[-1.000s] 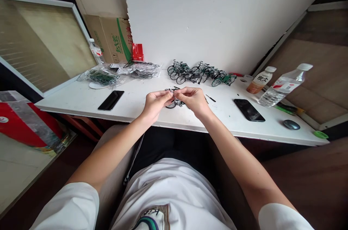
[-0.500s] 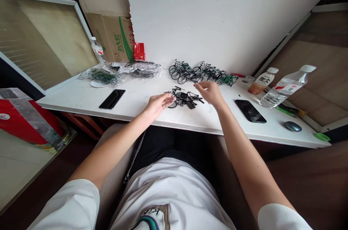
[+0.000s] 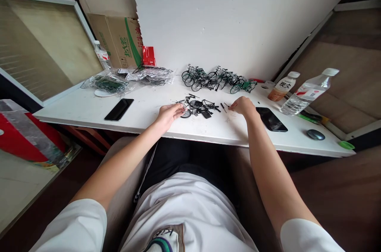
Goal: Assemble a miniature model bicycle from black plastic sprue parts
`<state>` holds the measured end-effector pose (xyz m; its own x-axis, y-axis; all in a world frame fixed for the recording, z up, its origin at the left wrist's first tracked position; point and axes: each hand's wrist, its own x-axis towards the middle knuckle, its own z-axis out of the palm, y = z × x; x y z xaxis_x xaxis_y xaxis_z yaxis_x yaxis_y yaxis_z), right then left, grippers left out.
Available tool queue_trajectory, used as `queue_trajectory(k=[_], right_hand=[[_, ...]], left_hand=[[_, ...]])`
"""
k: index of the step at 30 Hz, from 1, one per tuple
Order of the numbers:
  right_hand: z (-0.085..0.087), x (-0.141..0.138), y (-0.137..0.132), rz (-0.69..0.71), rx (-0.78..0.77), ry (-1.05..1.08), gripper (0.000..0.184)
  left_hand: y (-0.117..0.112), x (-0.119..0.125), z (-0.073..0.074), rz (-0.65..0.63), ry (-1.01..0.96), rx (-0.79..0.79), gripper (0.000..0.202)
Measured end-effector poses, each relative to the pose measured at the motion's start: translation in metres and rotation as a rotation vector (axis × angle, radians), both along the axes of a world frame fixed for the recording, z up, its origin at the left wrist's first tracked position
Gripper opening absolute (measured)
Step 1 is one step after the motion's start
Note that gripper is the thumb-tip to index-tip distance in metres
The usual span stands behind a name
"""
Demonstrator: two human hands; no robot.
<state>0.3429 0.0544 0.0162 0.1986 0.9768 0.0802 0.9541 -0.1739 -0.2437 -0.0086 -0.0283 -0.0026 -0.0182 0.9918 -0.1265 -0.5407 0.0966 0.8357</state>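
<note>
Likely picking up slim tool (image 3: 227,105) | your left hand (image 3: 168,116) pinches model-bicycle part (image 3: 182,105) | right hand (image 3: 244,106) narrow, grip unclear | needs fine pinch

We're perched at head height, looking forward and down, close above the shirt (image 3: 178,204). Past the left hand (image 3: 168,117) and right hand (image 3: 244,107), we're facing the table (image 3: 145,105).

White flat-topped table (image 3: 149,102) carries loose black miniature-bicycle parts (image 3: 206,114) at front centre. Behind them, dark-green and black miniature bicycles (image 3: 229,79); clear plastic bags (image 3: 110,84) at left. Flat black rectangular phone (image 3: 119,109) left, second black phone (image 3: 273,120) right, rounded dark mouse (image 3: 316,135) nearby.
</note>
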Motion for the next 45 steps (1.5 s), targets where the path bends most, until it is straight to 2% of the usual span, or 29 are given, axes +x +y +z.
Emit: queue_trajectory(k=[3,6,9,13,15,17,19,21,23,27,31,34,36,39,42,43,45], right_hand=[[0.001,-0.003,0.000,-0.073,-0.077,-0.017,0.021],[0.007,-0.001,-0.001,-0.007,-0.084,0.087,0.020],[0.012,0.000,-0.001,0.036,-0.030,0.170,0.018],[0.012,0.000,-0.002,-0.065,0.026,0.046,0.015],[0.012,0.001,-0.004,-0.049,0.004,0.125,0.013],[0.012,0.002,-0.005,0.042,0.041,0.298,0.013],[0.015,-0.002,-0.007,0.158,0.173,0.474,0.019],[0.019,-0.011,-0.009,0.272,0.338,0.644,0.031],[0.025,-0.028,-0.013,0.416,0.431,0.823,0.044],[0.037,-0.074,-0.031,0.604,0.427,1.078,0.060],[0.038,-0.119,-0.055,0.821,0.344,1.145,0.062],[0.030,-0.142,-0.067,0.895,0.329,1.109,0.057],[0.027,-0.147,-0.070,0.925,0.356,1.021,0.051],[0.029,-0.137,-0.064,0.867,0.478,0.791,0.052],[0.032,-0.109,-0.047,0.606,0.578,0.469,0.051],[0.030,-0.097,-0.040,0.494,0.557,0.357,0.046],[0.024,-0.072,-0.025,0.272,0.406,0.174,0.038]], left_hand=[[-0.001,0.001,0.001,0.005,0.009,0.000,0.009],[-0.002,0.002,0.003,0.001,0.013,0.007,0.008],[-0.004,0.003,0.004,-0.006,0.017,0.023,0.008],[-0.005,0.003,0.004,-0.008,0.028,0.025,0.005],[-0.004,0.003,0.003,-0.006,0.029,0.022,0.006],[-0.004,0.003,0.002,-0.011,0.027,0.029,0.006],[-0.004,0.003,0.002,-0.021,0.026,0.037,0.006],[-0.005,0.004,0.002,-0.032,0.023,0.038,0.007],[-0.007,0.006,0.004,-0.044,0.020,0.031,0.008],[-0.012,0.010,0.010,-0.066,0.013,-0.002,0.004],[-0.014,0.013,0.011,-0.077,0.009,-0.038,0.001],[-0.013,0.014,0.007,-0.090,0.000,-0.029,0.002],[-0.011,0.013,0.004,-0.093,-0.005,-0.021,0.002],[-0.009,0.012,0.003,-0.082,-0.007,-0.021,0.004],[-0.007,0.009,0.004,-0.076,-0.007,-0.016,0.005],[-0.006,0.008,0.004,-0.074,-0.006,-0.016,0.005],[-0.005,0.007,0.003,-0.070,-0.004,-0.021,0.003]])
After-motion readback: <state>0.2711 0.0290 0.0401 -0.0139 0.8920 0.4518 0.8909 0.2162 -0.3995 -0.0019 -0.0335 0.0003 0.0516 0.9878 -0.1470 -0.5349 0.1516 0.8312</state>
